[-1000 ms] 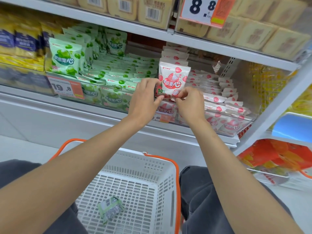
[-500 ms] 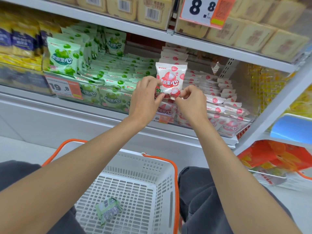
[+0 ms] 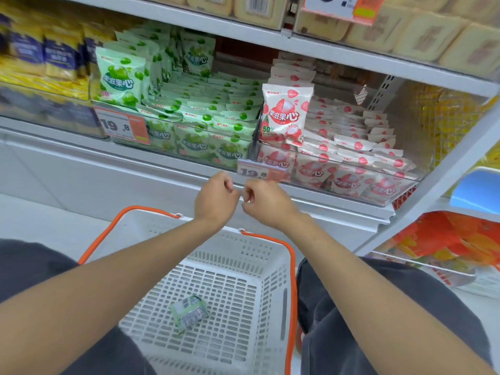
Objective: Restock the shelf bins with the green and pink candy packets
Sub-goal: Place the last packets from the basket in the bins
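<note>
Both hands (image 3: 216, 198) curl inward, fingertips hidden.

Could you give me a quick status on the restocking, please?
Left hand and right hand curled, empty, below the shelf lip. Pink packet upright at front of pink bin. One green packet in the basket. Nothing in the way.

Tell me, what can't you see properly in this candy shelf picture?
Head view only:
- Top price tag: number cut off by the picture's upper edge.
- Small green packet in the basket: print too small to read.
- Blue and yellow packs, far left: blurred.
- Left hand and right hand: curled fingers face away, so anything pinched is hidden.
</note>
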Demonstrator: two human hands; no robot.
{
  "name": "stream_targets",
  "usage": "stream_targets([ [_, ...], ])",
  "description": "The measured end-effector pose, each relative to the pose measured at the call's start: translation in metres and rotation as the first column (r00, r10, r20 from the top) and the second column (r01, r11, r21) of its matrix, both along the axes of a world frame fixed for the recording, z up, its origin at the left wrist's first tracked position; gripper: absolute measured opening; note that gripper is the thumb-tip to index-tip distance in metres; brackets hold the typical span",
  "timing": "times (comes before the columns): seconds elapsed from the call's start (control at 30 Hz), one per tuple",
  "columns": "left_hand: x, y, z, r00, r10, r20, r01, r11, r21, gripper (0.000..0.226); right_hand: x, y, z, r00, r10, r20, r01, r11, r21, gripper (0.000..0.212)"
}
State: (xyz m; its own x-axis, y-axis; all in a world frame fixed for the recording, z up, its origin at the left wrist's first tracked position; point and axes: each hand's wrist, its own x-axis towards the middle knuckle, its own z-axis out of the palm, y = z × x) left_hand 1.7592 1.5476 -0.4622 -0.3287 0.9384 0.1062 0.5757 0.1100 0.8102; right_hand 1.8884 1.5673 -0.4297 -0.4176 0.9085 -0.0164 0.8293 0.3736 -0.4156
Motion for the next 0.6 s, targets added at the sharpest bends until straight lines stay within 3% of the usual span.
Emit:
stream_targets([
  [0.1,-0.029,-0.022,-0.056,0.995,-0.056,-0.087,0.027,0.953,-0.302,0.018,-0.011,-0.013,-0.052,0.989,0.093,0.115,-0.059,0.961,-0.269,0.011],
  [0.23,-0.079,-0.061,-0.142,0.961,-0.221,-0.164,0.068,0.768,-0.637,0.009,-0.016,-0.039,-0.119,0.998,0.006,0.059,0.024,0.861,-0.508,0.012],
  [0.33,-0.096,-0.089,-0.205,0.947,-0.268,-0.176,0.035,0.632,-0.774,0.03,-0.012,-0.06,-0.166,0.994,-0.075,0.081,0.11,0.759,-0.642,0.007],
  [0.43,-0.09,-0.108,-0.25,0.921,-0.356,-0.156,0.046,0.499,-0.865,0.042,0.0,-0.073,-0.203,0.98,-0.113,0.164,0.197,0.679,-0.707,0.019],
  [0.6,-0.092,-0.121,-0.341,0.904,-0.391,-0.175,0.011,0.43,-0.903,0.035,0.015,-0.076,-0.228,0.972,-0.142,0.186,0.234,0.619,-0.75,0.028],
])
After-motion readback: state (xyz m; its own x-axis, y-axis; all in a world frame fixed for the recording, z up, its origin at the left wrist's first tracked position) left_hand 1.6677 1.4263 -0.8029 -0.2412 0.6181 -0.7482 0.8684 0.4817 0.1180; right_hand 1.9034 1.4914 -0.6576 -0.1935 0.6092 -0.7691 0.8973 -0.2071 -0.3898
